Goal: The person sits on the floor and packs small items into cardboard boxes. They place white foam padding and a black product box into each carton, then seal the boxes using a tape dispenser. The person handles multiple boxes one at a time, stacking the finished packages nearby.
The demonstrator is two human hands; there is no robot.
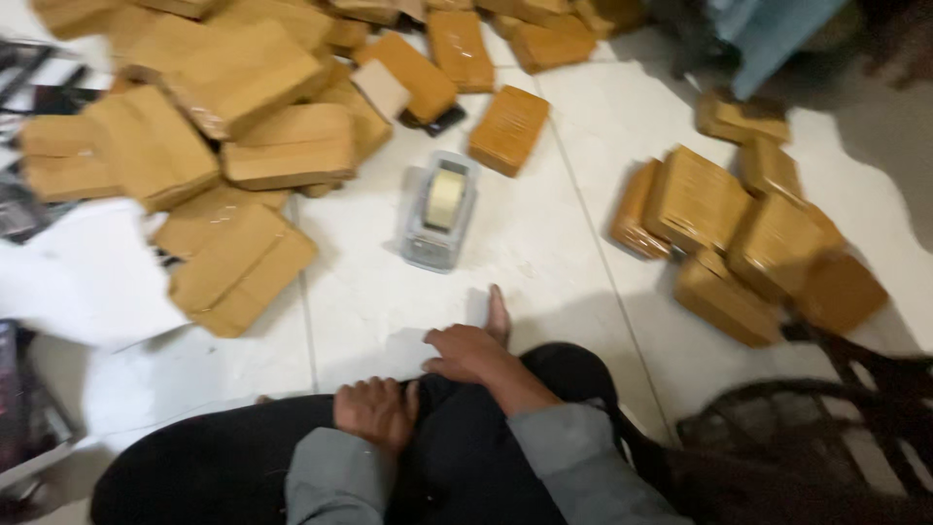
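Both hands (428, 384) empty, resting on dark trousers (466, 457), tape dispenser (439, 210) well ahead

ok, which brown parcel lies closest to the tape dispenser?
The lone parcel just up-right of the tape dispenser, lying flat by itself on the tiles, apart from both piles.

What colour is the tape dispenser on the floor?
Grey, holding a cream roll; the tape dispenser shows in the head view.

Probably a home packing spot: taped brown parcels (292, 146) are piling on the white tiled floor (544, 253), a tape dispenser (439, 209) sitting among them.
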